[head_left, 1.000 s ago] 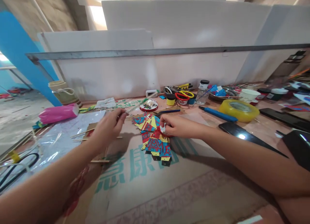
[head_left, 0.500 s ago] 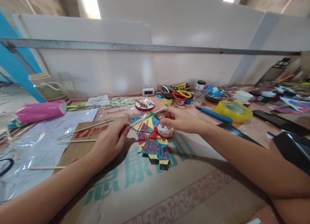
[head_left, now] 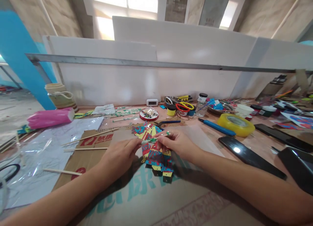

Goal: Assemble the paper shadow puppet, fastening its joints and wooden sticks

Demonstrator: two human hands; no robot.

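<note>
One green-marked stick (head_left: 153, 140) is pinched by both your left hand (head_left: 122, 156) and right hand (head_left: 182, 143), over the colourful figure (head_left: 158, 158); you seem to be unwrapping it, which calls for a steady grip.

Lone head-worn camera looks forward and down over a cluttered, flat pinkish worktop (head_left: 190, 120).
Taken from above and behind, the wide view sets the person's bare left hand (head_left: 122, 154) and bare right hand (head_left: 179, 144) near mid-frame, faces a broad, smooth white panel (head_left: 195, 50) beyond, and reaches a bright, pale rectangular window (head_left: 141, 1) up top.
</note>
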